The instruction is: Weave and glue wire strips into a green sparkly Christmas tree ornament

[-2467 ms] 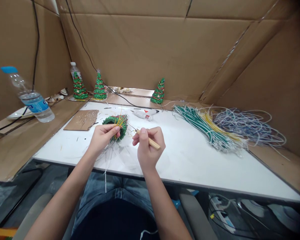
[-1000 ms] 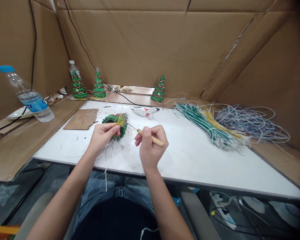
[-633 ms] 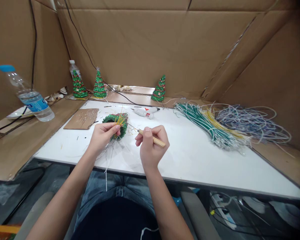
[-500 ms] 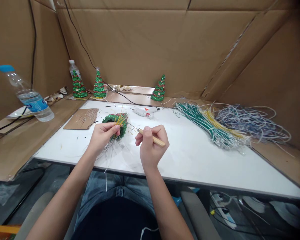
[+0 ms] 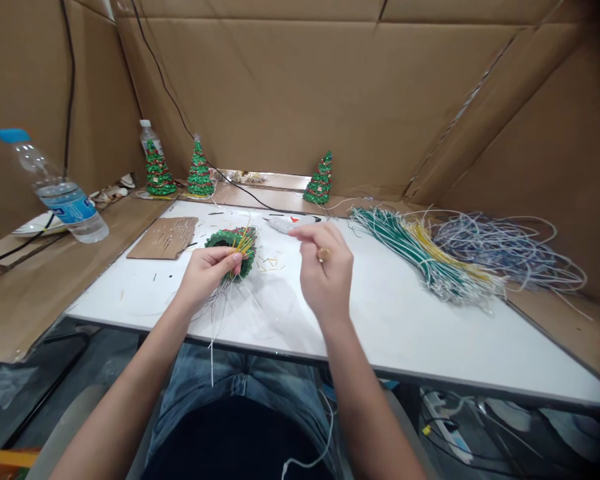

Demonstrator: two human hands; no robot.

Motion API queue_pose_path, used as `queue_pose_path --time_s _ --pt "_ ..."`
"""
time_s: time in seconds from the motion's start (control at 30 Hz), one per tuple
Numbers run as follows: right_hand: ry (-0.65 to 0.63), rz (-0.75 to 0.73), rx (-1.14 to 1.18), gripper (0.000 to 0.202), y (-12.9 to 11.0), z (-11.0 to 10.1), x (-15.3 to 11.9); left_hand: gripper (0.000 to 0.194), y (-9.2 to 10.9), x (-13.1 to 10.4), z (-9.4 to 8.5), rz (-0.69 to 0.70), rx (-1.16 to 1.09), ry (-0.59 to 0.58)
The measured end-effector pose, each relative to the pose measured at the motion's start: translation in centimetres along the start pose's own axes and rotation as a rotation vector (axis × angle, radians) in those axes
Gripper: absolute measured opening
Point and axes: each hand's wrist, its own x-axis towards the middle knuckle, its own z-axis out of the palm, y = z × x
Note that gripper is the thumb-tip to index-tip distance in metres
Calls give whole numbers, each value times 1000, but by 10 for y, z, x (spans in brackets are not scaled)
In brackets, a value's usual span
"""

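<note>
My left hand (image 5: pixel 214 268) pinches a bundle of yellow wires (image 5: pixel 243 245) that fans out above its fingertips. Behind those fingers lies a green tinsel tree (image 5: pixel 225 237) on its side, its open end toward me, and thin white wires (image 5: pixel 212 333) trail down over the table's front edge. My right hand (image 5: pixel 326 267) is raised over the white table, to the right of the tree, closed round a wooden-handled tool (image 5: pixel 323 255). Only the handle's end shows; the tool's tip is hidden. Short yellow pieces (image 5: pixel 270 262) lie between my hands.
A white glue gun (image 5: pixel 280 225) lies behind my right hand. Green and yellow wire bundles (image 5: pixel 410 247) and a white wire tangle (image 5: pixel 500 247) lie at the right. Cardboard (image 5: pixel 163 238) is at left, a water bottle (image 5: pixel 75 210) farther left. Small trees (image 5: pixel 200 170) stand along the back.
My right hand has moved right and slightly up, away from the yellow wires, and has turned so the tool's handle points toward me. My left hand has stayed almost in place.
</note>
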Motion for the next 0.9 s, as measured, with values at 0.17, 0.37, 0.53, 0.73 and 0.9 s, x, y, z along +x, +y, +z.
queue_pose_path --time_s 0.17,0.37,0.53,0.73,0.9 --pt "-502 293 77 22 10 -1 28 29 -2 1 -1 -4 9 -24" --pt "-660 442 261 24 14 10 32 31 -1 0 -2 -16 26 -66" --pt "-670 479 276 23 18 14 32 32 -2 -1 -3 -11 47 -65" --pt "-659 477 240 23 17 14 29 30 -2 0 -2 -19 26 -44" --pt "-643 463 246 23 18 15 27 30 0 1 -1 -7 26 1"
